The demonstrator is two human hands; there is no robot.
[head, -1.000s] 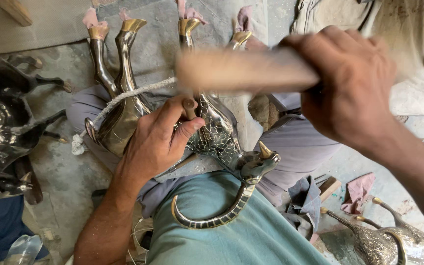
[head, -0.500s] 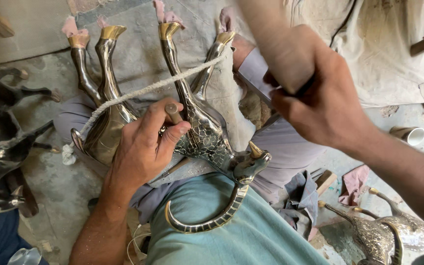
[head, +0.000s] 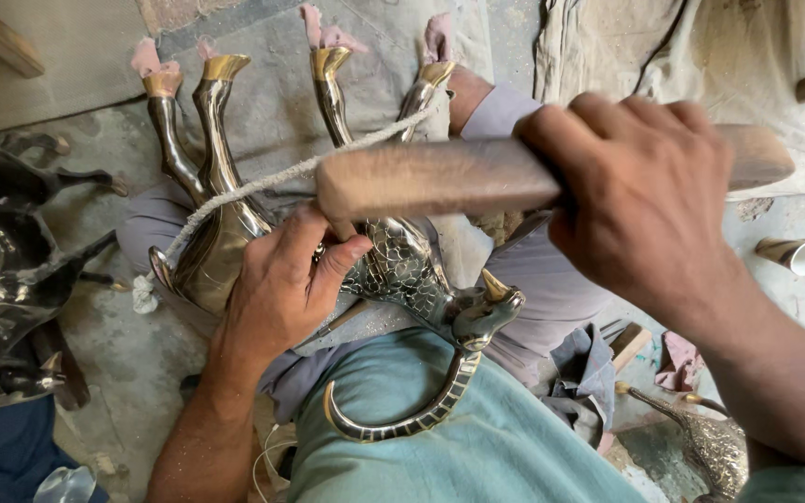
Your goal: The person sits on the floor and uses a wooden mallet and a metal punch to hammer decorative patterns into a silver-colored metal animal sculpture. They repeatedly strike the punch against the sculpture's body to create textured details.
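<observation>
Our right hand [head: 649, 200] is closed tight around a thick brown wooden mallet [head: 440, 177]. The mallet lies sideways, with its long side going from right to left. Its blunt left end sits just above our left hand [head: 281, 289].

Our left hand is curled, with the fingers and thumb pinching a small metal punch [head: 339, 228] that stands up under the mallet. We see only a little bit of the punch, so we cannot tell its tip. The palm rests on the shiny silver metal animal figure [head: 402, 270] lying upside down on our lap.

The punch is right below the mallet's left end, so the mallet is above it and very near. The left hand is the one touching the figure; the right hand is higher up and apart from it.

The figure's four legs with gold-coloured hooves [head: 225, 67] point away from us, to the far side. Its head with a gold horn [head: 494, 284] points near us, and a long curved horn [head: 402, 419] lies on our green shirt. A white rope [head: 263, 186] runs across the legs.

On the left is another dark shiny metal animal [head: 2, 270] on the floor. On the right lies a small metal cone cup [head: 791, 253].
</observation>
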